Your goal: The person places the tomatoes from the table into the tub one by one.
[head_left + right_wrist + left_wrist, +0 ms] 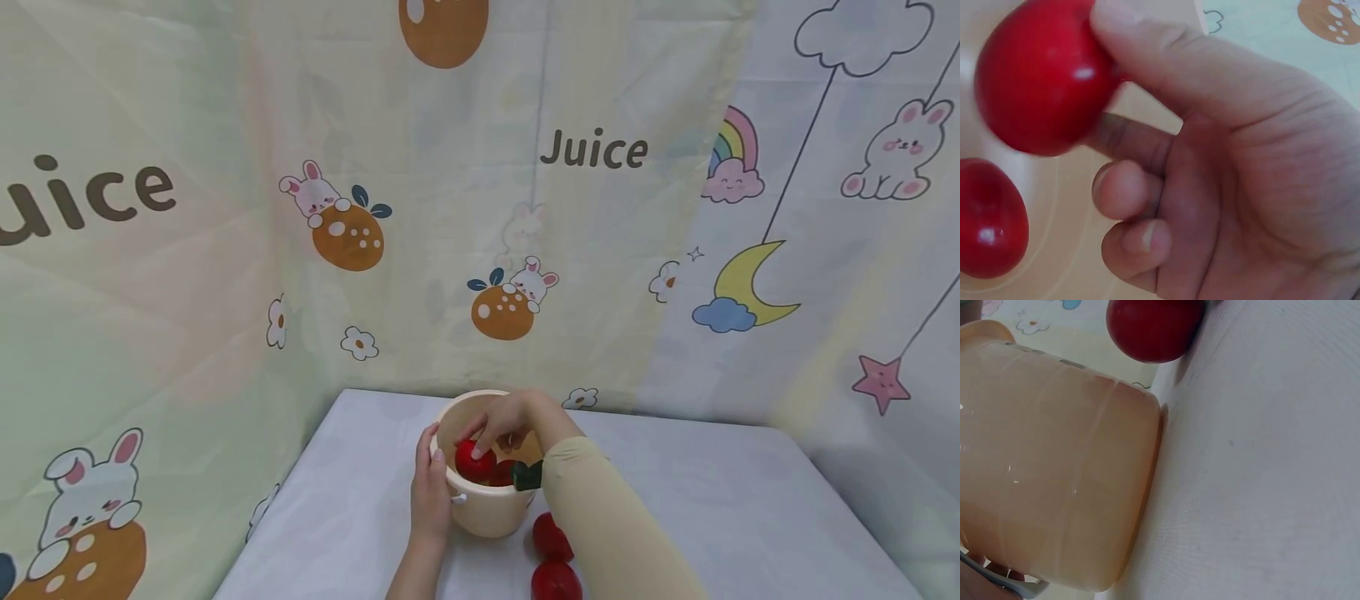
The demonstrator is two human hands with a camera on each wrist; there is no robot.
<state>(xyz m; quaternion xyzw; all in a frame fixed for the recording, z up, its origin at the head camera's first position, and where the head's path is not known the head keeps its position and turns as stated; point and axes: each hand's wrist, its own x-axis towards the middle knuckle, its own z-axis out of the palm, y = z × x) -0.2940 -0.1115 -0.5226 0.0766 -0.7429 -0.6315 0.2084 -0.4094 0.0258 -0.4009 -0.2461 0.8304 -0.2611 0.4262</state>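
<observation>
A cream plastic bucket (491, 510) stands upright on the table. My left hand (431, 492) holds its left side, fingers up at the rim; in the left wrist view the bucket wall (1054, 462) fills the left. My right hand (510, 421) reaches in over the rim. Between thumb and index finger it pinches a smooth red round fruit (1041, 78), its other fingers curled. A second red fruit (988, 219) lies lower inside the bucket. In the head view the pinched red fruit (474, 461) shows within the opening.
Two more red fruits, one near the bucket (551, 537) and one closer to me (557, 582), sit on the white table (720, 517) beside my right sleeve (615, 517). A printed cloth (420, 333) hangs behind the table. A dark wrist camera (527, 476) overlaps the bucket rim.
</observation>
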